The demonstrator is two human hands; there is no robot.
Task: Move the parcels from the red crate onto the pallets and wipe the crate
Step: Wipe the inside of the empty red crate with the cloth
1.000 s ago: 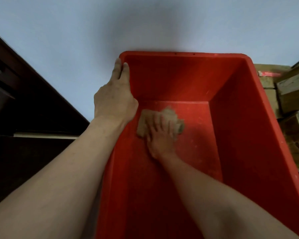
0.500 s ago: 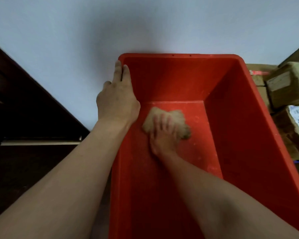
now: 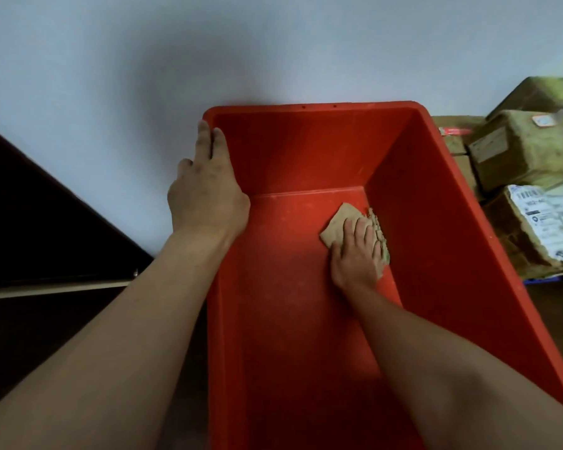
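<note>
The red crate (image 3: 452, 254) stands against a pale wall, and nothing lies inside it but a cloth. My left hand (image 3: 205, 193) rests on the crate's left rim near the far corner, its fingers straight along the edge and its thumb hidden. My right hand (image 3: 358, 254) lies flat on a tan cloth (image 3: 338, 222) and presses it onto the crate floor, close to the right wall and the far end. Brown parcels (image 3: 527, 151) with white labels are stacked just right of the crate.
A second labelled parcel (image 3: 540, 228) sits lower in the stack, with a blue pallet edge (image 3: 540, 280) under it. Dark furniture (image 3: 46, 222) with a pale ledge fills the left side. The pale wall (image 3: 273, 43) stands right behind the crate.
My right hand has slid the cloth from the left part of the crate floor across to the right wall. My left hand has stayed on the rim.
</note>
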